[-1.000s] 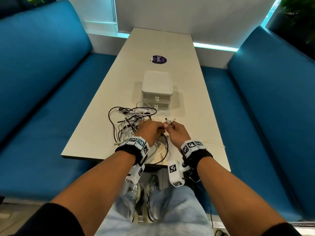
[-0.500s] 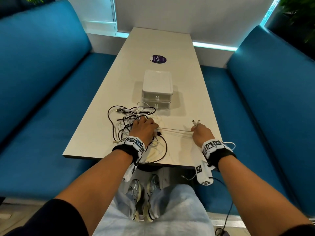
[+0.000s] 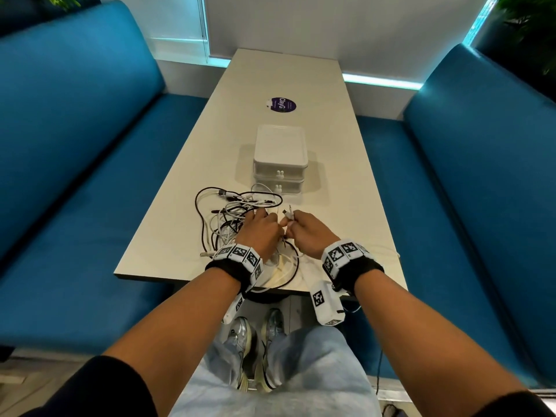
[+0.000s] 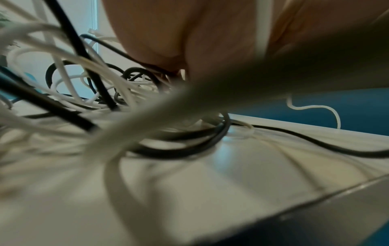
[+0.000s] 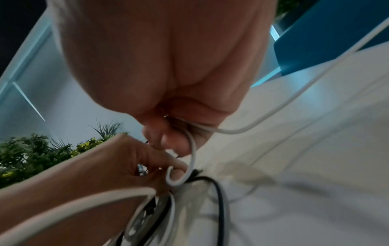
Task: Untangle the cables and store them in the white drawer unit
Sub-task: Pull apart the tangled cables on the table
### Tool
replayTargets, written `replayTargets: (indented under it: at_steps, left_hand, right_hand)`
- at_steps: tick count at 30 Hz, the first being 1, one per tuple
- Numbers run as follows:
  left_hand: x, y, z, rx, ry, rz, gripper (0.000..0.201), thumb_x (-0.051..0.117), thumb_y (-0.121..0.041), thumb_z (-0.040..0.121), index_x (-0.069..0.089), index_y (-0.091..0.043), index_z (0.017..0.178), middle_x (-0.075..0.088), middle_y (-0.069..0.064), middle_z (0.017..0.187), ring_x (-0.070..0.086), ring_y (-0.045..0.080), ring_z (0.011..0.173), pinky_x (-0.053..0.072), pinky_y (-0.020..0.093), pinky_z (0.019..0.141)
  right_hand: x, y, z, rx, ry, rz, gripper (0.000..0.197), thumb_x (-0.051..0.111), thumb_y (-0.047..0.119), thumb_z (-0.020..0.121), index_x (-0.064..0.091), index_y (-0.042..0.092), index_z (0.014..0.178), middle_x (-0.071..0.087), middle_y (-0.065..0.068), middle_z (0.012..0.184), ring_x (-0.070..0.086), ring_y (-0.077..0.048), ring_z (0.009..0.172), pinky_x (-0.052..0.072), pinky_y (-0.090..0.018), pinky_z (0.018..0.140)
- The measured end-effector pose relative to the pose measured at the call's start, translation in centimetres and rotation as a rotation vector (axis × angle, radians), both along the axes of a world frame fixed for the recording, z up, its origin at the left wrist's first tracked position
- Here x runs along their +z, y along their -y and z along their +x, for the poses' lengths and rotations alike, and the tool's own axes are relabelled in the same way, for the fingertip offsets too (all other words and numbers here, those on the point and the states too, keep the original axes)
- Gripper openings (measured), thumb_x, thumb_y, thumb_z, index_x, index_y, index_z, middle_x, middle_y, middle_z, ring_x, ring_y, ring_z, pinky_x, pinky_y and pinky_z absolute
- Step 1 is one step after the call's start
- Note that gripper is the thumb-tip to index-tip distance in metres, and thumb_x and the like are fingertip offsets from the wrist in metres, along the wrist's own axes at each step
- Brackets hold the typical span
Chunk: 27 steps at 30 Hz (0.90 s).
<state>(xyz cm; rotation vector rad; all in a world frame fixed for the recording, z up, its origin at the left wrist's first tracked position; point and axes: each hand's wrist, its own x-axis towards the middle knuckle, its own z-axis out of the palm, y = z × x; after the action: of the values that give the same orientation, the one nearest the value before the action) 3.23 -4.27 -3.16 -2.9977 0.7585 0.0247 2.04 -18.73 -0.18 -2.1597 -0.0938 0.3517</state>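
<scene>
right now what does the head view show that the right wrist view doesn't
Only the head view shows the white drawer unit, both drawers closed, the purple sticker, the whole tangle on the table, and plug ends sticking up from the right hand.

Only the right wrist view shows the white cable leaving that fist and hooking round a left hand finger.

Both show the two hands close together over the cables.
</scene>
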Motion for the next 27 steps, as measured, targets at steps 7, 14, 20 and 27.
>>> replayTargets:
  at_steps: [7, 14, 20, 27]
  left_hand:
    - [-0.5, -0.8, -0.2, 0.053, 0.055, -0.095, 0.026, 0.051, -0.034, 0.098, 0.067, -0.032, 0.118, 0.054, -0.005, 0.125, 0.037, 0.030, 0.120, 0.027, 0.045, 0.096]
    - [0.2, -0.6, -0.1, 0.062, 0.060, -0.036, 0.026, 0.045, -0.037, 0.101, 0.066, -0.025, 0.111, 0.059, -0.005, 0.119, 0.040, 0.031, 0.118, 0.027, 0.046, 0.096]
    - [0.6, 0.0, -0.8, 0.070, 0.094, -0.031, 0.021, 0.046, -0.030, 0.099, 0.067, -0.027, 0.100, 0.066, -0.007, 0.103, 0.044, 0.028, 0.112, 0.028, 0.045, 0.092]
    - [0.6, -0.2, -1.1, 0.093, 0.105, -0.061, 0.024, 0.042, -0.035, 0.100, 0.065, -0.027, 0.103, 0.064, -0.006, 0.106, 0.042, 0.027, 0.115, 0.027, 0.045, 0.092]
  right_hand:
    - [-0.3, 4.0, -1.2, 0.119, 0.156, -0.856, 0.038, 0.033, 0.036, 0.104, 0.058, 0.009, 0.114, 0.064, -0.016, 0.106, 0.062, -0.034, 0.097, 0.050, -0.039, 0.079]
    - [-0.3, 6.7, -1.1, -0.078, 0.068, -0.897, 0.024, 0.037, 0.019, 0.100, 0.048, 0.007, 0.117, 0.061, -0.015, 0.106, 0.063, -0.034, 0.093, 0.047, -0.037, 0.070]
    - [-0.3, 1.4, -0.1, -0.073, 0.178, -0.604, 0.028, 0.038, 0.027, 0.101, 0.053, 0.004, 0.107, 0.063, -0.023, 0.104, 0.060, -0.041, 0.095, 0.043, -0.037, 0.071]
    - [-1.1, -0.1, -0.2, 0.009, 0.096, -0.572, 0.028, 0.049, 0.025, 0.096, 0.060, 0.003, 0.110, 0.063, -0.020, 0.114, 0.057, -0.038, 0.107, 0.046, -0.037, 0.083]
